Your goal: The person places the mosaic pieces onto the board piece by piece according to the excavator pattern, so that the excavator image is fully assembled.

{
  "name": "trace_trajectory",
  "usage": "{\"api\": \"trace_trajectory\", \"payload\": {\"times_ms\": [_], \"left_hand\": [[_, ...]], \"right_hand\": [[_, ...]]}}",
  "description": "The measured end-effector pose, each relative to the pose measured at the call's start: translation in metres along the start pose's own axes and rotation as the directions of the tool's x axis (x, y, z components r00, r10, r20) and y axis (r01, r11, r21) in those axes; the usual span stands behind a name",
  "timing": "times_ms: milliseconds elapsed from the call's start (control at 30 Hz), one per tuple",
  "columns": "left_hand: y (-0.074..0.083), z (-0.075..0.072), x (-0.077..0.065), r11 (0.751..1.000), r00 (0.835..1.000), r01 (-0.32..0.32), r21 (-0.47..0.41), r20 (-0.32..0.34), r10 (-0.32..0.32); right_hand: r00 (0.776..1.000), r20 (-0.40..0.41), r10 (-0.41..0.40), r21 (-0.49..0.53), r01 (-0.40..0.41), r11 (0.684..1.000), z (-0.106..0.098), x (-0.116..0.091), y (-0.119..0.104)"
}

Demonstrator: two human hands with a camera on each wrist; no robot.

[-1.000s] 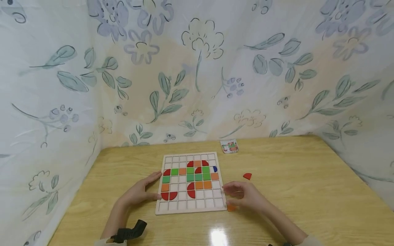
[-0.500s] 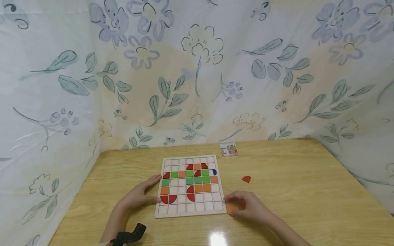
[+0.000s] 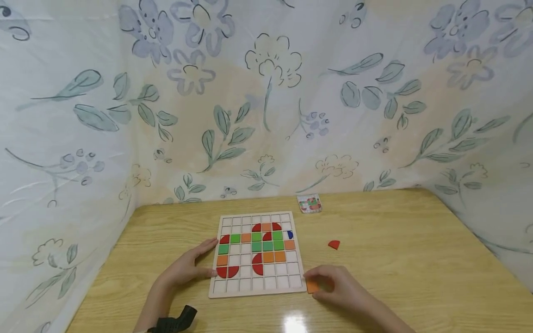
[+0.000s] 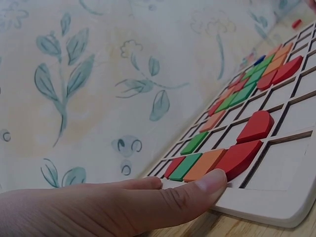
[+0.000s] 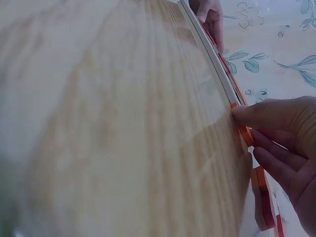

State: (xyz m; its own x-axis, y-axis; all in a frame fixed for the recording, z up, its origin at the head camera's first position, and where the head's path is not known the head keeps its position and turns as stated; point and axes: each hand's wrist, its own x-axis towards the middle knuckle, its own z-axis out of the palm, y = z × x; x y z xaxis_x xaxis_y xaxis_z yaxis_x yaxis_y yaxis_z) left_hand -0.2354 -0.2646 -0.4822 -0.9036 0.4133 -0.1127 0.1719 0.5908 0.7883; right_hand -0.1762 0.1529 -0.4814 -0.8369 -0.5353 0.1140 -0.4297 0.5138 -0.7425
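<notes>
A square wooden grid board (image 3: 245, 293) lies on the table, with red quarter-rounds, green and orange squares in some of its cells. My left hand (image 3: 189, 266) rests at its left edge, fingers extended; in the left wrist view its thumb (image 4: 212, 181) touches the rim beside a red quarter-round (image 4: 239, 160). By the board's lower right corner, my right hand (image 3: 339, 289) pinches an orange square tile (image 3: 312, 286) between thumb and fingers. The right wrist view shows this orange tile (image 5: 243, 129) under the thumb, with another orange-and-red piece (image 5: 264, 197) below the fingers.
A loose red quarter-round (image 3: 334, 244) lies right of the board. Behind the board is a small pattern card (image 3: 309, 203) with a coloured grid. A blue piece (image 3: 290, 235) sits in the board's right column. Floral cloth (image 3: 275, 101) stands behind the table (image 3: 395, 240).
My right hand has come down slightly toward the table's front and closed its thumb and fingers on the orange square tile. The left hand stays at the board's edge. The head view has tilted slightly.
</notes>
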Motion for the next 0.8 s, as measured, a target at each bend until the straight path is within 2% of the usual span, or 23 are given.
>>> {"api": "trace_trajectory", "payload": {"times_ms": [167, 333, 467, 600, 800], "left_hand": [[-0.0023, 0.0005, 0.0004, 1.000, 1.000, -0.003, -0.005, -0.004, 0.003], [-0.0045, 0.0015, 0.0007, 1.000, 1.000, -0.009, -0.010, -0.009, 0.009], [-0.0036, 0.0016, -0.0008, 1.000, 1.000, -0.005, 0.002, -0.012, 0.005], [-0.0014, 0.0011, -0.0011, 1.000, 1.000, -0.001, 0.012, -0.012, 0.001], [-0.0003, 0.0004, 0.0011, 1.000, 1.000, 0.016, 0.016, -0.002, -0.016]], "right_hand": [[0.994, -0.016, -0.107, -0.032, 0.106, 0.994, 0.0010, -0.0008, 0.0023], [0.986, -0.034, -0.164, -0.029, 0.163, 0.986, 0.0011, -0.0011, 0.0028], [0.986, -0.049, -0.160, -0.005, 0.160, 0.987, 0.0002, -0.0023, 0.0025], [0.992, -0.053, -0.114, 0.025, 0.115, 0.993, -0.0018, -0.0018, 0.0019], [0.997, -0.047, -0.069, 0.126, 0.074, 0.989, -0.0062, 0.0056, 0.0030]]}}
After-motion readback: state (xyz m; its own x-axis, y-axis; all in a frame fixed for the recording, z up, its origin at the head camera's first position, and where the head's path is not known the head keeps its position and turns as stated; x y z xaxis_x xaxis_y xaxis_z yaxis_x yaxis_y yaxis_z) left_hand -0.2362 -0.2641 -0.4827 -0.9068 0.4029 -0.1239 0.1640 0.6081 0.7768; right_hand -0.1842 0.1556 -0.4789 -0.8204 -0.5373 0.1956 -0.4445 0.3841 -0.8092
